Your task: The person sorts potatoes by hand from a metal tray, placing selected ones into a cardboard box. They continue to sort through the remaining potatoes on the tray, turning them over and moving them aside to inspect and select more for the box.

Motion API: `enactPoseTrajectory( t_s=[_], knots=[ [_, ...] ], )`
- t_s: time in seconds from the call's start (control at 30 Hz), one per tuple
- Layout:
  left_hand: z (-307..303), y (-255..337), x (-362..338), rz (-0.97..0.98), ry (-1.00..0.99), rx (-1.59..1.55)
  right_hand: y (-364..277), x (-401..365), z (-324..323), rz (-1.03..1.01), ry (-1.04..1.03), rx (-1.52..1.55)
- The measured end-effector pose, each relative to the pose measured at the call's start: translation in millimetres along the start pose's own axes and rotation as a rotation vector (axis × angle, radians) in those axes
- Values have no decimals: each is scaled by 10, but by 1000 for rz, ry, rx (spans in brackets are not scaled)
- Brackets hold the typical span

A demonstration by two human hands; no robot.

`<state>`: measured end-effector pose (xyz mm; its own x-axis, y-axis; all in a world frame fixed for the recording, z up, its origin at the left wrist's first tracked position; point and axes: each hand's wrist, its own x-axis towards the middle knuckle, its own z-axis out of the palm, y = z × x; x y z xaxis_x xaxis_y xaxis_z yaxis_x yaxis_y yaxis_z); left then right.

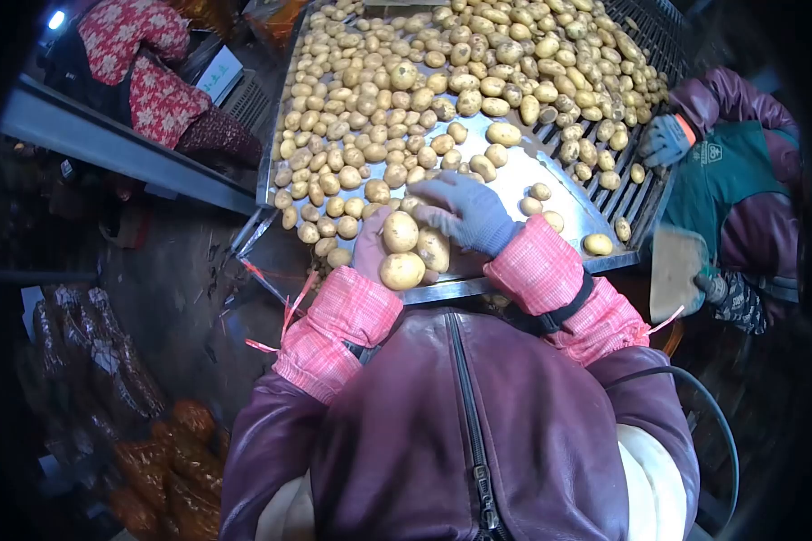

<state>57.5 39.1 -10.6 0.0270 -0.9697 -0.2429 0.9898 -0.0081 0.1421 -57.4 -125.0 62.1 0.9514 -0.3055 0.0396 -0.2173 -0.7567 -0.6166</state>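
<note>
As potatoes (424,81) crowd the steel desk (528,185), the left hand (370,252) cups three at its near edge so none roll off, while the gloved right hand (465,212) rests spread open, gripping nothing.

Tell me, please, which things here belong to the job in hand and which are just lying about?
Job in hand: left hand, cupping three potatoes; right hand, spread over others; table.
Lying about: net sacks, lower left; red string by the table's edge.
</note>
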Motion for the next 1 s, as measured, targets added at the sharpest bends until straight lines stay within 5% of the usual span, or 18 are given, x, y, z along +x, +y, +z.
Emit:
enactPoseTrajectory(
  t_s=[0.07,0.23,0.3,0.47,0.8,0.97,1.0],
  knots=[
    [200,-21,34,-46,-97,-93,-10,-95,-72,-46,-4,78],
    [543,-158,218,39,52,-138,-104,-424,-291,-388,341,-115],
    [650,-207,264,11,14,-178,-105,-539,-262,-470,284,-126],
    [707,-464,487,123,126,-41,-50,-711,-162,-407,351,-227],
    [722,-760,754,-9,82,101,113,-1032,-160,-404,499,-382],
    [784,-949,941,200,216,203,99,-1461,-628,-263,435,-188],
    [809,-946,930,137,121,133,162,-1629,-779,-198,455,-133]
  ],
)
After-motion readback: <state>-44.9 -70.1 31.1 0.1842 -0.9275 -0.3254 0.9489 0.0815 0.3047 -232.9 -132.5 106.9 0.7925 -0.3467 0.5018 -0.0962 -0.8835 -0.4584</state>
